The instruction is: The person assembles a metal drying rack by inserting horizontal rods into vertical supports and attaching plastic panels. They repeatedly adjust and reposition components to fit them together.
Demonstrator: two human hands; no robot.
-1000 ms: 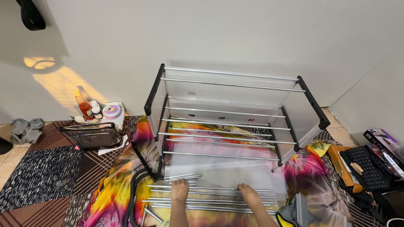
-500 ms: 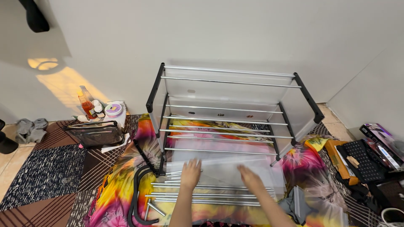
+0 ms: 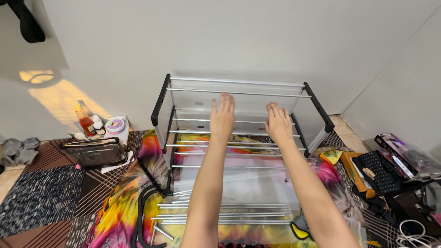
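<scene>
Both hands reach forward with fingers straight and spread, gripping nothing: the left hand [image 3: 223, 120] and the right hand [image 3: 278, 123] hover palm-down over the upper tier of a metal shoe rack [image 3: 239, 133], side by side and a little apart, seemingly ready to press or steady it; actual contact with the rails cannot be made out. The rack stands against the white wall, its black side brackets holding silver crossbars, a translucent shelf sheet [image 3: 239, 183] lying across a lower tier. In front of the rack, loose silver rods [image 3: 220, 216] rest on a bright multicoloured cloth [image 3: 117, 216], likely kept close as spare parts. Left of the rack sit a clear pouch [image 3: 94, 151] and small bottles [image 3: 87, 120]; to its right, a dark keyboard-like slab [image 3: 379, 172] among boxes.
</scene>
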